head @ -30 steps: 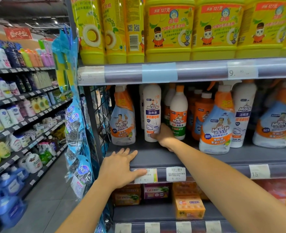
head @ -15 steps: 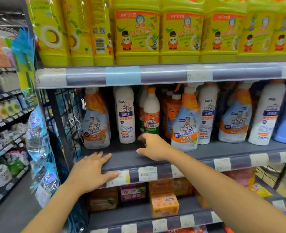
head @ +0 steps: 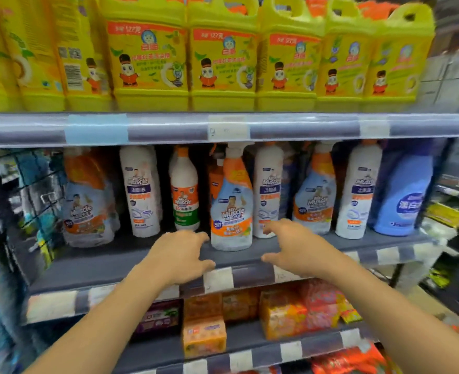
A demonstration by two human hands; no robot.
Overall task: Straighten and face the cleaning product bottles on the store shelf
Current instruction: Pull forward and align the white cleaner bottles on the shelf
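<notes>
On the middle shelf (head: 131, 261) stands a row of cleaning bottles. An orange-and-blue spray bottle (head: 231, 209) sits nearest the front edge, label forward. My left hand (head: 181, 255) hovers just left of its base, fingers loosely spread, holding nothing. My right hand (head: 290, 245) reaches in from the right, fingers apart, its fingertips close to a tall white bottle (head: 267, 190) behind the spray bottle. To the left stand a white-and-orange bottle (head: 184, 190), another tall white bottle (head: 141, 193) and a spray bottle (head: 88, 201).
Yellow detergent jugs (head: 223, 58) fill the shelf above. Further right on the middle shelf are a spray bottle (head: 314, 193), a white bottle (head: 357, 193) and a blue bottle (head: 401, 195). Soap packs (head: 204, 336) lie on the shelf below. A wire rack (head: 34, 195) closes the left end.
The view has shifted right. My left hand left the shelf edge and moved right toward the front spray bottle. My right hand moved from the white-and-orange bottle to that spray bottle's right side.
</notes>
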